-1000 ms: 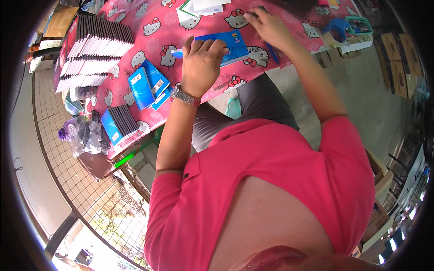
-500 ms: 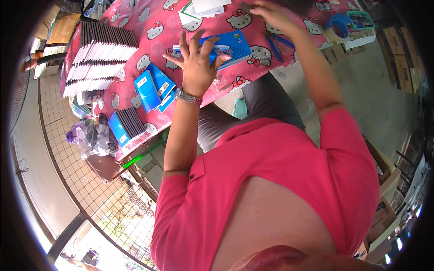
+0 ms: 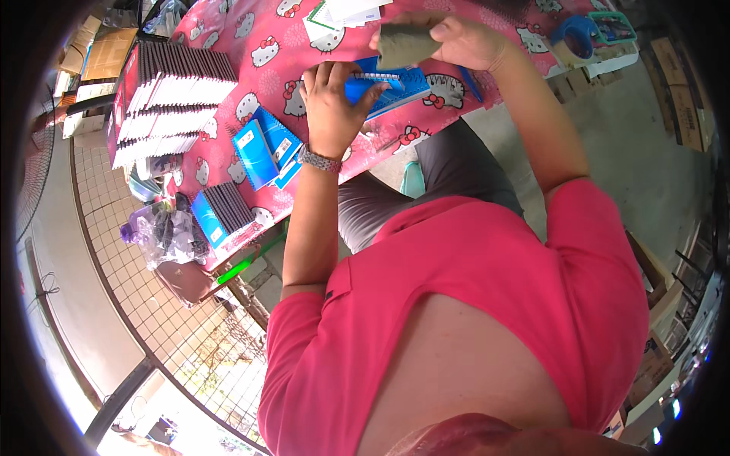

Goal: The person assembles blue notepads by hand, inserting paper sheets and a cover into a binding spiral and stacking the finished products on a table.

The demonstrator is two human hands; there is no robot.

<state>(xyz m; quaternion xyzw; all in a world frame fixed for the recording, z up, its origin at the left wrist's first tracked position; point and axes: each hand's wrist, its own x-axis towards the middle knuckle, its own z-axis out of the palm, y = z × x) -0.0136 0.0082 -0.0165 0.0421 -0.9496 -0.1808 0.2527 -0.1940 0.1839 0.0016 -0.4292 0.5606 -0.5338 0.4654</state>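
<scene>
Blue notebook (image 3: 384, 85) under left hand (image 3: 331, 110), right hand (image 3: 456, 38) gripping grey cloth (image 3: 403, 45)

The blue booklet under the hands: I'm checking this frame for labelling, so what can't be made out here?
- Head view: the blue booklet is half covered by the left hand.
- The grey-green wad in the right hand is too blurred to identify.
- The tape roll is warped near the rim.

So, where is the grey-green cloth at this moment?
In the head view, top centre: the right hand holds the grey-green cloth just above the blue notebook.
</scene>
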